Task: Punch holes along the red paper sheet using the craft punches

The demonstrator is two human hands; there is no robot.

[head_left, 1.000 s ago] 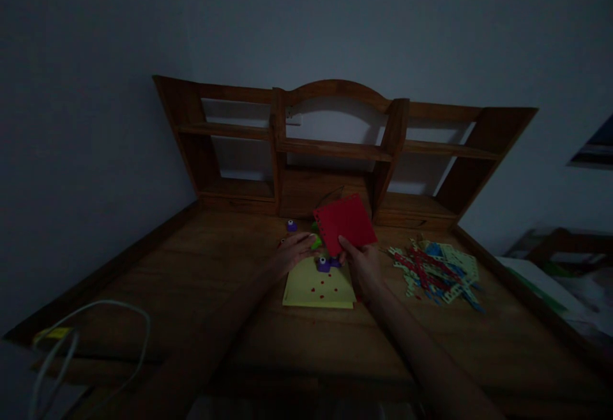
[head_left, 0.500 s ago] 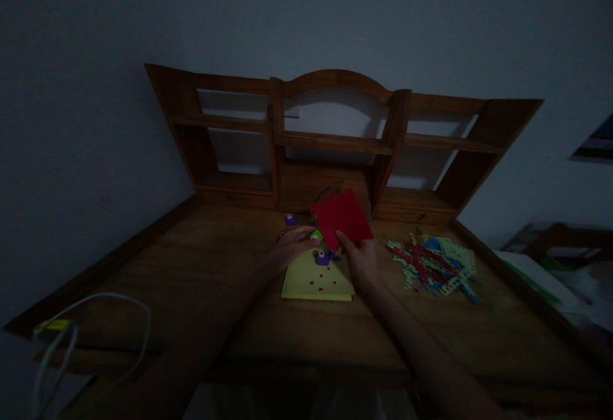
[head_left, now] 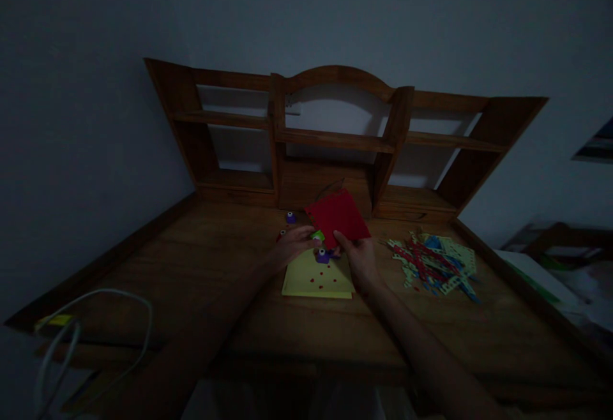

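My right hand (head_left: 361, 259) pinches a red sheet of paper (head_left: 343, 216) by its lower edge, thumb on top. Small notches show along the sheet's left edge. At that edge, my left hand (head_left: 290, 246) has its fingers closed around a small green craft punch (head_left: 317, 236); whether the paper sits inside its slot is too dark to tell. Below them a purple craft punch (head_left: 322, 256) rests on yellow paper (head_left: 306, 283), where several tiny red cut-outs lie scattered. Another purple punch (head_left: 290, 217) and a red punch (head_left: 281, 233) stand behind my left hand.
A heap of punched strips in red, blue and pale green (head_left: 435, 263) lies on the right of the wooden desk (head_left: 201, 260). A wooden shelf unit (head_left: 335, 144) runs along the back. A white cable (head_left: 148, 318) curls at the left front.
The red sheet has shifted slightly left, and its left corner now sits over the green punch. My left hand stays nearly in place, with more of the green punch showing.
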